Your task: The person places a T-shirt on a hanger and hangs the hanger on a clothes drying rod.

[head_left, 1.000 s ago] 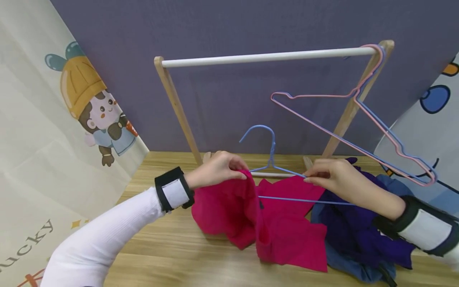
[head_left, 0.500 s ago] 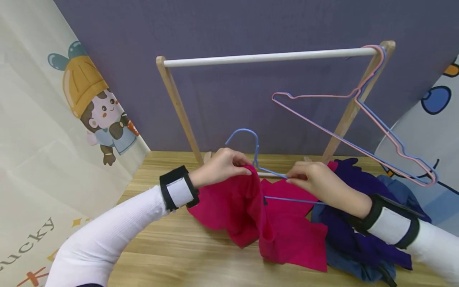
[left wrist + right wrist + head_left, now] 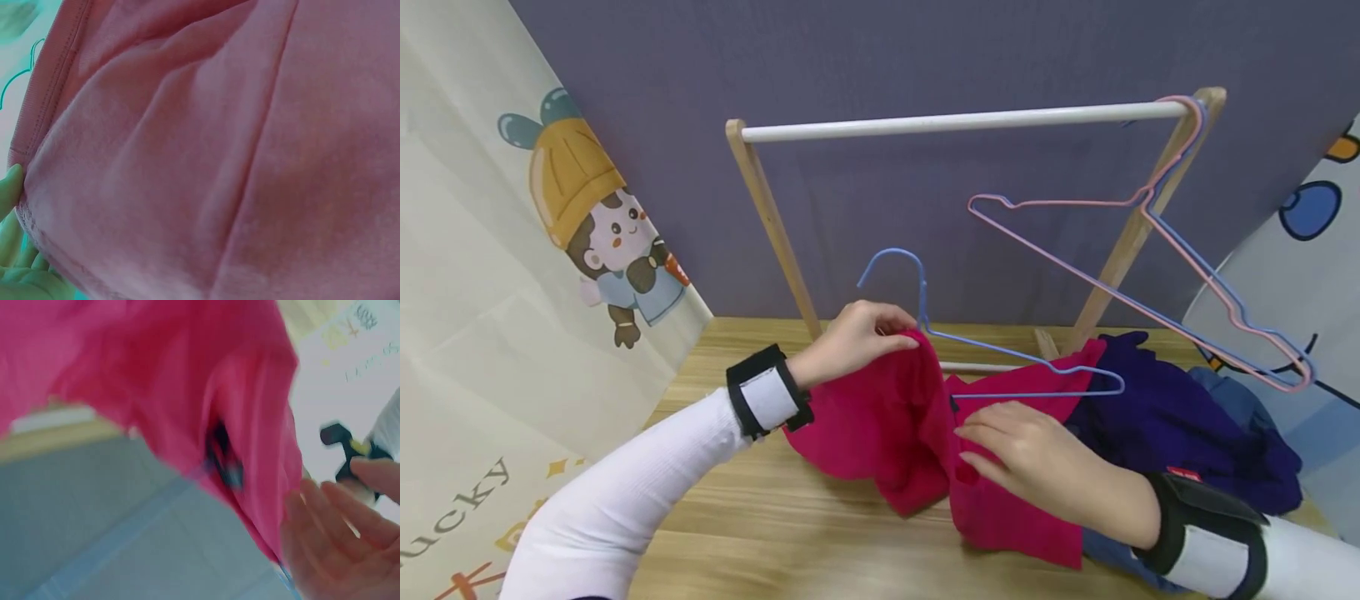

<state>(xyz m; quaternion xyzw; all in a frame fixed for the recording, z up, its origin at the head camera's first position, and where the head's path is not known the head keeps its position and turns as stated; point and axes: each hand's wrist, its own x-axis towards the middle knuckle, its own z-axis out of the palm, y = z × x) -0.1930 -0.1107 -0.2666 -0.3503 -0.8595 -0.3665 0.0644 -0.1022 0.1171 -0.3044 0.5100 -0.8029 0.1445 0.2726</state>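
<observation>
A magenta knit garment (image 3: pixel 880 433) lies bunched over the table, its upper edge lifted by my left hand (image 3: pixel 859 340), which pinches it between thumb and fingers. A blue wire hanger (image 3: pixel 922 292) has one arm inside the garment. Its hook stands up beside the left hand, and the other arm sticks out bare to the right. My right hand (image 3: pixel 1026 446) is off the hanger, fingers loosely bent, close over the front of the garment. The right wrist view shows that hand's fingertips (image 3: pixel 309 490) right at the garment's edge. Magenta cloth (image 3: pixel 156 162) fills most of the left wrist view.
A rack with a white rail (image 3: pixel 955 125) and wooden posts stands behind. From its right end hang a pink hanger (image 3: pixel 1067 202) and a blue one. A dark purple garment (image 3: pixel 1187 425) and blue denim (image 3: pixel 1236 396) lie piled at right on the wooden table (image 3: pixel 737 517).
My right hand pushed the hanger leftward into the garment, then let go and came down towards the garment's front. The left hand keeps its pinch, and the hanger's hook now sits farther left.
</observation>
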